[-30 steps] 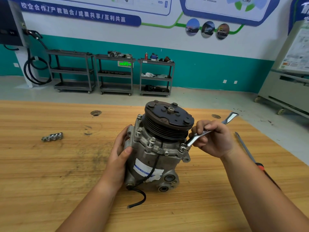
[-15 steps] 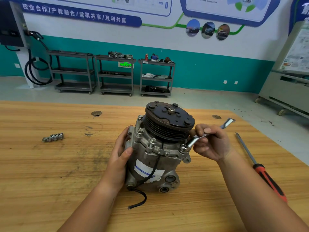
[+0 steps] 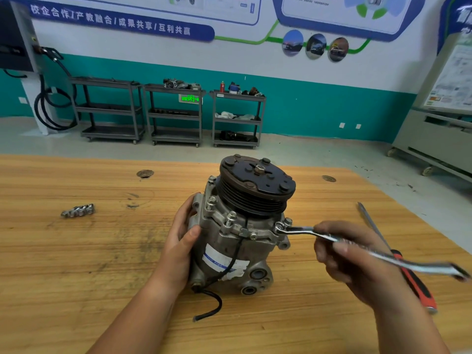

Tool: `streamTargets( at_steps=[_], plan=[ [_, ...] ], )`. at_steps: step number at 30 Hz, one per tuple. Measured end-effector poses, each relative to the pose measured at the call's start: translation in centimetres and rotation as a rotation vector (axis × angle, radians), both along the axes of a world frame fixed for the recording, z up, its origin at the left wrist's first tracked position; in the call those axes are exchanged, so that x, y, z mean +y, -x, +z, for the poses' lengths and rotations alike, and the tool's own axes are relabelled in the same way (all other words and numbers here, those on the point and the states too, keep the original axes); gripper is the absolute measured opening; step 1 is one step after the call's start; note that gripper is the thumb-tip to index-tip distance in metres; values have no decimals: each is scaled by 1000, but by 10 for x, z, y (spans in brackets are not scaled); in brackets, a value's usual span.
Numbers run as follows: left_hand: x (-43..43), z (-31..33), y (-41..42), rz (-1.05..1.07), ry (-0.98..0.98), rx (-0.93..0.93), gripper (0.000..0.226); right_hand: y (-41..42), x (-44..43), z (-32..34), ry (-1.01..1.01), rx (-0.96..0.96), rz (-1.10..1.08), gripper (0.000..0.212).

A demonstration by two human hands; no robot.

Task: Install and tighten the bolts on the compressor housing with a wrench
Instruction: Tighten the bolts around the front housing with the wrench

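A grey compressor [image 3: 229, 241] with a black pulley [image 3: 255, 185] on top stands on the wooden table [image 3: 76, 264]. Several bolts stick up from its housing flange. My left hand [image 3: 181, 241] grips the housing's left side. My right hand [image 3: 342, 254] holds a silver wrench [image 3: 301, 229] by its shaft. The wrench's ring end sits on a bolt at the flange's right corner [image 3: 279, 227]. Its handle points right and toward me, blurred.
A row of loose bolts [image 3: 78, 210] lies on the table at the left. A screwdriver [image 3: 408, 272] with a red and black handle lies at the right, partly under the wrench. A black cable [image 3: 212, 307] trails from the compressor's base. Carts stand by the far wall.
My right hand has swung the wrench handle from pointing up and right to pointing right and toward me, with its end staying on the bolt. My left hand keeps its hold.
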State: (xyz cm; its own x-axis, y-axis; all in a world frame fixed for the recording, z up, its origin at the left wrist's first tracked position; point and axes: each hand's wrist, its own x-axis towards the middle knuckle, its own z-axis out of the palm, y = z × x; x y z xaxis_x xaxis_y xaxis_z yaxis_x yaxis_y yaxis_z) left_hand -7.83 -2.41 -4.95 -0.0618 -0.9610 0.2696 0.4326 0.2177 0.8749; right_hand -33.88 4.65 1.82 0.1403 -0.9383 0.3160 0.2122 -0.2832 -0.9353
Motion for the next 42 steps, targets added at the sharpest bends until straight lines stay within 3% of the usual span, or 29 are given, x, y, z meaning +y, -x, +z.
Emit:
streamTargets(
  at_steps=[5, 9, 12, 16, 18, 20, 23, 27, 29, 35, 42],
  plan=[
    [1, 1, 1, -3, 4, 9, 113, -34, 46, 9, 179, 265, -323, 34],
    [3, 2, 2, -11, 4, 25, 104, -72, 63, 7, 250, 334, -555, 39],
    [4, 3, 2, -7, 11, 28, 76, -95, 64, -4, 282, 224, -601, 35],
    [6, 5, 2, -17, 14, 12, 111, -112, 69, -15, 308, 126, -553, 56],
    [7, 6, 2, -18, 8, 17, 113, -109, 76, -9, 367, 168, -545, 59],
    [6, 5, 1, -20, 0, 17, 113, -95, 77, -2, 433, 135, -548, 44],
    [6, 4, 0, -21, -11, 1, 110, -66, 58, 11, 289, -150, -562, 23],
    [7, 5, -1, -25, -26, 3, 111, -32, 11, 23, -12, -492, -332, 38],
    [8, 6, 1, -25, -22, 3, 112, -19, -13, 23, -135, -558, -171, 40],
    [8, 7, 1, -32, -23, 6, 109, -19, -51, 14, -262, -431, 197, 36],
    [8, 6, 0, -31, -23, -1, 110, -22, -59, 16, -275, -276, 285, 40]
  ],
)
